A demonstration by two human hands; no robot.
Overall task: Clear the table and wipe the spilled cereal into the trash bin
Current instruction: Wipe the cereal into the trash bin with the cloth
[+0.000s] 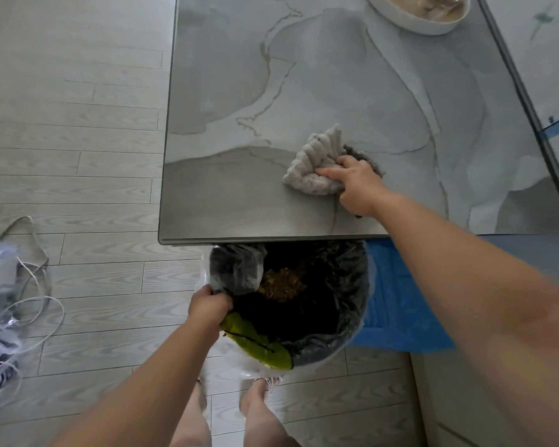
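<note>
A grey marble-patterned table [239, 195] fills the upper middle. My right hand [357, 185] presses a bunched beige-grey cloth [317, 162] onto the tabletop near the front edge. Below that edge stands a trash bin [352, 285] lined with a dark bag; brown cereal [281, 283] lies inside it beside a yellow-green wrapper [259, 343]. My left hand [208, 304] grips the bin's rim and bag at its left side. A white bowl [423, 14] with brownish contents sits at the table's far right.
Pale wood-plank floor [78, 124] spreads to the left. A tangle of white cables and plastic bags [10, 301] lies at the far left. A blue mat [397, 304] lies right of the bin. A glass panel [530, 91] borders the table's right side. My bare feet [259, 391] stand below the bin.
</note>
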